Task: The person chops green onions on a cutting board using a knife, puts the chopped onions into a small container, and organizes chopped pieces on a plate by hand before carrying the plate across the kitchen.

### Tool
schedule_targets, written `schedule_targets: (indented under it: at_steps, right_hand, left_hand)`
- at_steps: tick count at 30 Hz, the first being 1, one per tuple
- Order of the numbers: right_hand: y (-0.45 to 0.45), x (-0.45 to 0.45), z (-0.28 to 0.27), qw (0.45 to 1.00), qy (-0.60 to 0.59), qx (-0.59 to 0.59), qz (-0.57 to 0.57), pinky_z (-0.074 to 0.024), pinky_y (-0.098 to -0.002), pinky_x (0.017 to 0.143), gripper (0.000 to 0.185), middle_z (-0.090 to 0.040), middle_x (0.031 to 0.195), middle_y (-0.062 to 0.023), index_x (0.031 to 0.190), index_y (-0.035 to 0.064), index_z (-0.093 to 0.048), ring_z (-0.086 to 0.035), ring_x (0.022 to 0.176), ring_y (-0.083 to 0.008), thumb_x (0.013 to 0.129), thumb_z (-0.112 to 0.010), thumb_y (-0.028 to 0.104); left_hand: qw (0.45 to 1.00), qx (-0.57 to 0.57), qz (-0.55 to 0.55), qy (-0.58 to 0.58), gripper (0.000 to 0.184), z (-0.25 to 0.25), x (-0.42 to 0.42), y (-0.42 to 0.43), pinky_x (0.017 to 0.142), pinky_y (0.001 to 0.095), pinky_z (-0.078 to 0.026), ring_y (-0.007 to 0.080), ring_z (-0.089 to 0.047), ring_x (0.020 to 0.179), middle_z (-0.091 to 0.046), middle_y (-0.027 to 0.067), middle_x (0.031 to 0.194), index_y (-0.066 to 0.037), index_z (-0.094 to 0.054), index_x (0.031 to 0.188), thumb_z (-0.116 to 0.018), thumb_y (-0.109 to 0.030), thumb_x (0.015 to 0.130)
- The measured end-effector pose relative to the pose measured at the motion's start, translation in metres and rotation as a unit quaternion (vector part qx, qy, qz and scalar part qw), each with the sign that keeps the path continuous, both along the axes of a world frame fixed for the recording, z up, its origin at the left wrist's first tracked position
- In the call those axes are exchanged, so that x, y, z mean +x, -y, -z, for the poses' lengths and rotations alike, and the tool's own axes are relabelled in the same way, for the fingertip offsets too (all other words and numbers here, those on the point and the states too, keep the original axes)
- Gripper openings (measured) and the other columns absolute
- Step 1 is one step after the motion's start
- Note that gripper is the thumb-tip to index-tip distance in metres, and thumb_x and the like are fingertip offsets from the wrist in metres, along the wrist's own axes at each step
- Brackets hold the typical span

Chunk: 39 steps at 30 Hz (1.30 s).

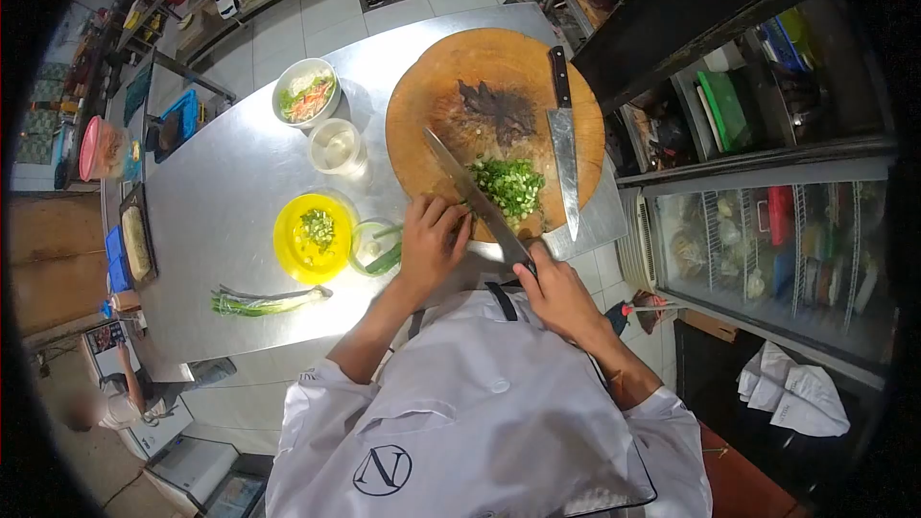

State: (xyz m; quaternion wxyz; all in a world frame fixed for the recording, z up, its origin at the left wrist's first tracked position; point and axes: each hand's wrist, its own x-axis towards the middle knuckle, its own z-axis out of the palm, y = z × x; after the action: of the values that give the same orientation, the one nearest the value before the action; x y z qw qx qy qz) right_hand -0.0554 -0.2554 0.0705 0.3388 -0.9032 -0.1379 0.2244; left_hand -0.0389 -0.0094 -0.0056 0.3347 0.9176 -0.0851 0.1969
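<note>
My right hand [556, 295] is closed around the handle of a kitchen knife [480, 200], whose blade slants across the round wooden chopping board [422, 86]. Beside the blade, my left hand [435, 240] has its fingers curled down at the board's near edge. Green spring onion stalks [387, 259] stick out on the left side of that hand, over a clear round container [363, 238]; under the fingers they are mostly hidden. A heap of chopped spring onion [508, 187] lies just right of the blade.
A second knife [566, 163] rests along the board's right side. Left on the steel table [221, 201] are a white bowl [307, 93] of shredded vegetables, a clear cup [337, 147], a yellow bowl [288, 230] and whole spring onions [269, 301]. Another person [120, 403] is far left.
</note>
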Motion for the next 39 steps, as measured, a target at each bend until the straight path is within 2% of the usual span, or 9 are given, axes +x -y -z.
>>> schedule_targets:
  at_steps: [9,13,16,22,26,29,31,36,39]
  right_hand:
    - [-0.005,-0.003,-0.002,0.999,-0.017,-0.04,-0.028,-0.0523,-0.0683,0.074,0.043,-0.069,0.083,-0.0382,0.131,-0.0095,-0.049,-0.068,0.083,-0.0617,0.113,-0.056,0.029]
    - [-0.006,-0.005,-0.001,0.999,-0.026,-0.035,-0.028,-0.0525,-0.0692,0.077,0.044,-0.07,0.085,-0.039,0.132,-0.0102,-0.049,-0.068,0.084,-0.0625,0.113,-0.056,0.029]
    - [-0.005,-0.006,0.001,0.998,-0.029,-0.038,-0.03,-0.0526,-0.0695,0.079,0.045,-0.069,0.086,-0.0401,0.133,-0.0101,-0.049,-0.067,0.086,-0.0631,0.113,-0.057,0.029]
    - [-0.003,-0.007,0.01,0.999,-0.007,-0.035,-0.029,-0.0532,-0.0693,0.081,0.046,-0.069,0.087,-0.0414,0.135,-0.0095,-0.05,-0.067,0.088,-0.0638,0.113,-0.057,0.03]
    - [-0.003,-0.007,0.01,0.999,-0.017,-0.036,-0.028,-0.0533,-0.0694,0.08,0.046,-0.069,0.087,-0.0413,0.136,-0.0086,-0.049,-0.067,0.088,-0.0637,0.114,-0.056,0.031]
    - [-0.003,-0.006,0.01,0.999,-0.034,-0.03,-0.02,-0.0533,-0.0696,0.079,0.046,-0.069,0.087,-0.0413,0.136,-0.0077,-0.049,-0.067,0.088,-0.0637,0.114,-0.056,0.032]
    - [-0.004,-0.008,0.01,0.999,-0.029,-0.032,-0.019,-0.0532,-0.0696,0.079,0.046,-0.069,0.087,-0.0413,0.136,-0.0076,-0.049,-0.067,0.088,-0.0637,0.113,-0.057,0.032]
    - [-0.008,-0.01,0.007,0.999,-0.033,-0.037,-0.01,-0.053,-0.0693,0.079,0.045,-0.07,0.089,-0.0406,0.134,-0.0076,-0.05,-0.067,0.089,-0.0635,0.113,-0.057,0.031]
    - [-0.007,-0.015,0.017,1.0,-0.013,0.002,0.012,-0.0527,-0.0691,0.08,0.041,-0.07,0.091,-0.0401,0.13,-0.0072,-0.051,-0.067,0.091,-0.0632,0.113,-0.058,0.03]
  left_hand:
    - [0.996,-0.087,0.014,0.023,0.016,-0.024,0.0,-0.009,0.088,0.0438,-0.054,0.0352,-0.065,0.103,-0.071,0.0129,0.107,-0.004,-0.075,0.104,-0.079,-0.001,0.088]
    - [0.98,-0.153,-0.126,0.018,0.01,-0.023,0.006,-0.052,0.081,0.0402,-0.056,0.0315,-0.07,0.095,-0.076,0.0131,0.101,-0.002,-0.075,0.104,-0.077,-0.006,0.094]
    - [0.957,-0.172,-0.115,-0.205,0.022,-0.008,0.007,-0.094,0.074,0.0385,-0.059,0.0264,-0.078,0.087,-0.083,0.0147,0.1,0.001,-0.079,0.112,-0.078,-0.016,0.097]
    - [0.921,-0.225,0.005,-0.318,0.02,0.019,0.006,-0.11,0.079,0.0338,-0.06,0.0198,-0.079,0.088,-0.084,0.0112,0.1,0.001,-0.078,0.113,-0.081,-0.009,0.096]
    - [0.916,-0.249,-0.015,-0.314,0.022,0.022,0.007,-0.106,0.078,0.033,-0.06,0.0189,-0.078,0.084,-0.083,0.0114,0.095,-0.001,-0.077,0.114,-0.084,-0.006,0.094]
    - [0.949,-0.199,-0.091,-0.225,0.021,-0.029,0.009,-0.078,0.076,0.0333,-0.059,0.0202,-0.078,0.078,-0.082,0.0119,0.092,-0.003,-0.075,0.113,-0.084,-0.006,0.094]
    - [0.966,-0.188,-0.054,-0.168,0.03,-0.041,0.012,-0.061,0.072,0.0367,-0.058,0.0278,-0.079,0.078,-0.08,0.0166,0.09,-0.005,-0.071,0.117,-0.086,-0.007,0.091]
    - [0.987,-0.076,0.009,-0.141,0.021,-0.021,0.013,-0.035,0.09,0.0505,-0.054,0.0404,-0.066,0.103,-0.073,0.016,0.105,-0.005,-0.072,0.114,-0.077,-0.008,0.094]
    - [0.996,-0.037,-0.013,-0.075,0.021,-0.008,0.005,-0.025,0.09,0.0488,-0.054,0.0396,-0.064,0.101,-0.072,0.0151,0.105,-0.004,-0.074,0.114,-0.077,-0.006,0.093]
